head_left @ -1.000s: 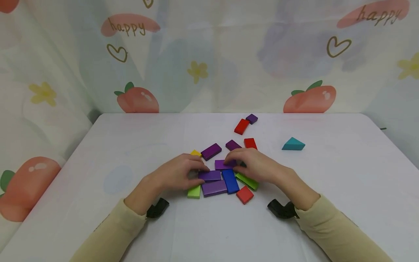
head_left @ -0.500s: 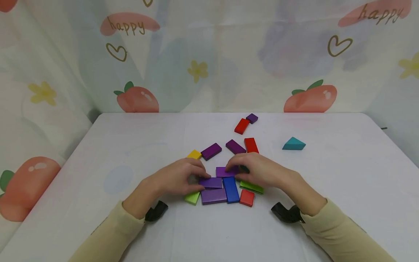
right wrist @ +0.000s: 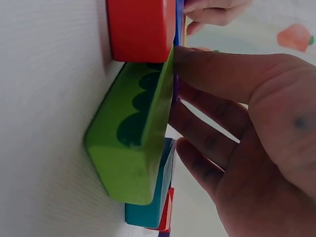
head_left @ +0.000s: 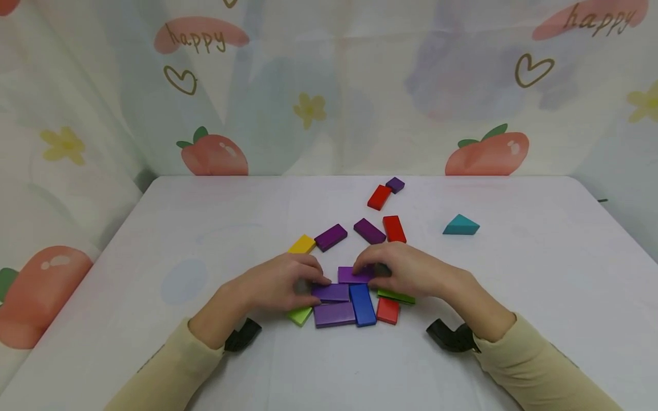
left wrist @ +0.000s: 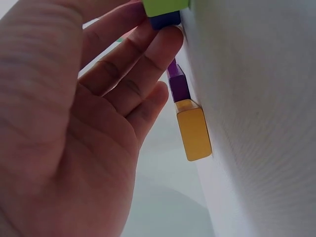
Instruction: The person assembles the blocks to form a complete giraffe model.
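In the head view, my left hand (head_left: pixel 280 281) pinches the left end of a flat purple block (head_left: pixel 333 293), thumb on the near side and fingers on the far side. My right hand (head_left: pixel 411 268) pinches another purple block (head_left: pixel 352 275), just beyond and to the right. Against these lie a longer purple block (head_left: pixel 334 315) and a blue block (head_left: pixel 362 305). A light green block (head_left: pixel 300 315) is partly under my left hand. Beside my right thumb are a red block (right wrist: pixel 138 29) and a green block (right wrist: pixel 126 143) with a dark scalloped side.
Farther back lie a yellow block (head_left: pixel 302 244), two dark purple blocks (head_left: pixel 331 237), a red block (head_left: pixel 394 228), and a second red block (head_left: pixel 379 197) touching a small purple one (head_left: pixel 395 184). A teal triangle (head_left: pixel 461 225) stands at the right on the white table (head_left: pixel 205 211).
Both hands have drawn the two purple blocks, along with the blue and longer purple ones, toward me. The light green block has turned and shifted left; the nearer red block has turned.
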A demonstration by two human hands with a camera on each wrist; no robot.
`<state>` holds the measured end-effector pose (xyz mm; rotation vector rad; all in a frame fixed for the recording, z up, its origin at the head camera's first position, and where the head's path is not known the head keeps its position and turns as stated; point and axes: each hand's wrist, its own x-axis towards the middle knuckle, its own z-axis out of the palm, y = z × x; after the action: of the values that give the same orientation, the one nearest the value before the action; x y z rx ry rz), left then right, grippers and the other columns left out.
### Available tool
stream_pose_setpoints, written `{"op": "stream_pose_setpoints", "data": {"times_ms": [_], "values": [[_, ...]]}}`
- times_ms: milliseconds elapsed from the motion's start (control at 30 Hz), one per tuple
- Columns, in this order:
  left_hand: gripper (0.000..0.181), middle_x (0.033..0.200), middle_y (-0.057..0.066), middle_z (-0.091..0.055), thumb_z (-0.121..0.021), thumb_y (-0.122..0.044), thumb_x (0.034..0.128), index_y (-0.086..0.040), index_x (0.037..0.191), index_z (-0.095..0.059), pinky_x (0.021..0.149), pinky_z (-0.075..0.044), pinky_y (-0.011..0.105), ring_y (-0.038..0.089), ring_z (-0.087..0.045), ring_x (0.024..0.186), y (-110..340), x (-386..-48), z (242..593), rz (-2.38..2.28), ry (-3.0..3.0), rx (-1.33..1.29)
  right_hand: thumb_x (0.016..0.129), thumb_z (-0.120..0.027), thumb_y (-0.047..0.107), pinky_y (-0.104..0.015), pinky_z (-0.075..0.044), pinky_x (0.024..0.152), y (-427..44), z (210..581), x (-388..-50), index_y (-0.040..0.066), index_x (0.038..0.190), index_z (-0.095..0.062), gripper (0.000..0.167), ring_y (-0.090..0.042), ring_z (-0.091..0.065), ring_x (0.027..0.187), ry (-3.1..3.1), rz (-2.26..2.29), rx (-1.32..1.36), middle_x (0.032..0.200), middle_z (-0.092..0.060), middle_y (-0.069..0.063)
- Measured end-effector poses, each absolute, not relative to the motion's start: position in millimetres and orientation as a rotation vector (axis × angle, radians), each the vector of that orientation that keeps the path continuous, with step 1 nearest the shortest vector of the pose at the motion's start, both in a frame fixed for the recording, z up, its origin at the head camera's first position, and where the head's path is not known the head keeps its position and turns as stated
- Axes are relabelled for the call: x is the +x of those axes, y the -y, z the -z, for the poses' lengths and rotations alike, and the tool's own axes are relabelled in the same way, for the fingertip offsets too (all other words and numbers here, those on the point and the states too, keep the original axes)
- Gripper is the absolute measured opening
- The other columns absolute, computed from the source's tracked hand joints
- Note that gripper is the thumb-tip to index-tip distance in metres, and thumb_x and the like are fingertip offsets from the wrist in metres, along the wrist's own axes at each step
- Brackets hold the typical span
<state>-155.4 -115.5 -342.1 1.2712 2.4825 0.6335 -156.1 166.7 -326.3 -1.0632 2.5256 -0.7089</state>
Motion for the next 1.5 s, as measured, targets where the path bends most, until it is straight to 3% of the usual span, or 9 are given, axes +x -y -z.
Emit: {"op": "stream_pose_setpoints", "data": {"times_ms": [333, 567, 833, 1133, 1500], "values": [[0.044, 0.121, -0.005, -0.062, -0.082, -0.028, 0.0869, -0.016, 0.128, -0.070, 0.092, -0.052, 0.026, 0.008, -0.058, 0.102, 118.4, -153.2, 340.3, -0.642, -2.529, 1.229, 0.095, -0.070, 0.006, -0.045, -0.048, 0.102, -171.4, 326.5, -158.5, 0.014, 0.131, -0.069, 0.037, -0.023, -0.057, 0.123, -2.480, 0.676, -1.100, 0.128, -0.064, 0.003], [0.047, 0.131, -0.001, -0.059, -0.083, -0.028, 0.0862, -0.016, 0.130, -0.070, 0.103, -0.047, 0.033, 0.014, -0.054, 0.121, 119.1, -154.5, 341.4, -0.654, -2.540, 1.269, 0.095, -0.070, 0.006, -0.044, -0.050, 0.100, -169.5, 328.7, -159.9, 0.013, 0.129, -0.070, 0.035, -0.022, -0.059, 0.120, -2.506, 0.680, -1.123, 0.125, -0.066, 0.003], [0.044, 0.140, 0.000, -0.057, -0.081, -0.024, 0.0883, -0.016, 0.130, -0.069, 0.107, -0.044, 0.035, 0.016, -0.048, 0.132, 118.0, -155.3, 344.1, -0.686, -2.504, 1.353, 0.099, -0.064, 0.006, -0.045, -0.048, 0.103, -162.0, 331.3, -157.1, 0.013, 0.135, -0.066, 0.037, -0.025, -0.056, 0.127, -2.488, 0.701, -1.105, 0.132, -0.064, -0.001], [0.041, 0.139, 0.000, -0.060, -0.078, -0.022, 0.0908, -0.012, 0.130, -0.070, 0.109, -0.042, 0.032, 0.014, -0.050, 0.133, 116.6, -156.6, 344.7, -0.665, -2.470, 1.399, 0.102, -0.058, 0.005, -0.044, -0.046, 0.105, -157.3, 332.2, -153.4, 0.010, 0.137, -0.064, 0.037, -0.025, -0.055, 0.130, -2.472, 0.721, -1.149, 0.136, -0.062, -0.003], [0.035, 0.134, -0.003, -0.063, -0.079, -0.024, 0.0906, -0.016, 0.124, -0.075, 0.107, -0.043, 0.032, 0.013, -0.053, 0.129, 115.8, -154.9, 344.0, -0.579, -2.516, 1.395, 0.102, -0.057, 0.005, -0.044, -0.046, 0.105, -158.3, 332.4, -154.5, 0.010, 0.138, -0.063, 0.037, -0.026, -0.053, 0.131, -2.473, 0.734, -1.119, 0.139, -0.060, -0.004]]}}
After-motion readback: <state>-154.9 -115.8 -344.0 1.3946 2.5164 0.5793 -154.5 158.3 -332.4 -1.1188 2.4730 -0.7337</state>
